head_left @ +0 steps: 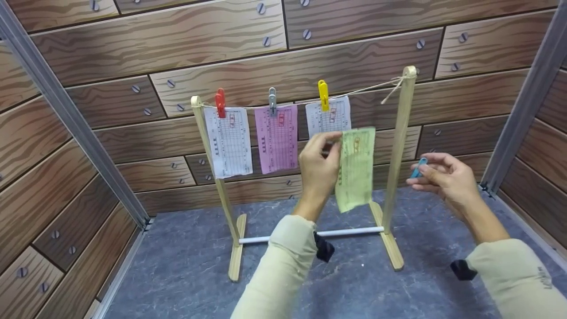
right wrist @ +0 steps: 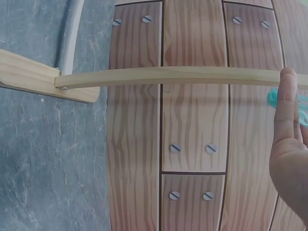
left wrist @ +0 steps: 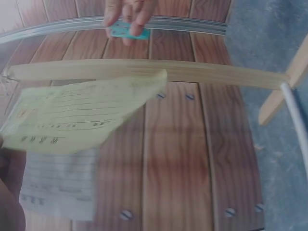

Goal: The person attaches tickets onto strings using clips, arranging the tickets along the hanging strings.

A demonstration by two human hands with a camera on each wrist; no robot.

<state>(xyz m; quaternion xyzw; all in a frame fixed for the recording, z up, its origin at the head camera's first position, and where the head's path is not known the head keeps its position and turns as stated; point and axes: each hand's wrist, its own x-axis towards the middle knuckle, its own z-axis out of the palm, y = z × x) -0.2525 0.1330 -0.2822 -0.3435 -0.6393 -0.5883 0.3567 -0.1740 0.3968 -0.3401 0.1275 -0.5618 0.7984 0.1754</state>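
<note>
My left hand [head_left: 320, 161] pinches a green printed paper slip [head_left: 357, 173] by its upper left edge, in front of the rack and below the string [head_left: 372, 88]. Behind it, a white slip [head_left: 325, 119] hangs from the string under a yellow clothespin [head_left: 324, 95]. Off to the right of the rack's right post, my right hand [head_left: 449, 184] holds a blue clothespin [head_left: 418, 168] between thumb and fingers. Further left on the string hang a pink slip [head_left: 278, 141] under a grey clothespin [head_left: 272, 102] and another white slip [head_left: 229, 146] under a red clothespin [head_left: 220, 103].
The wooden rack's right post [head_left: 401, 150] stands between my hands, its left post [head_left: 226, 208] at the far side. A white rod [head_left: 350, 231] joins the feet low down. The rack stands on a grey marbled surface [head_left: 186, 266], before a wood-patterned wall [head_left: 212, 57].
</note>
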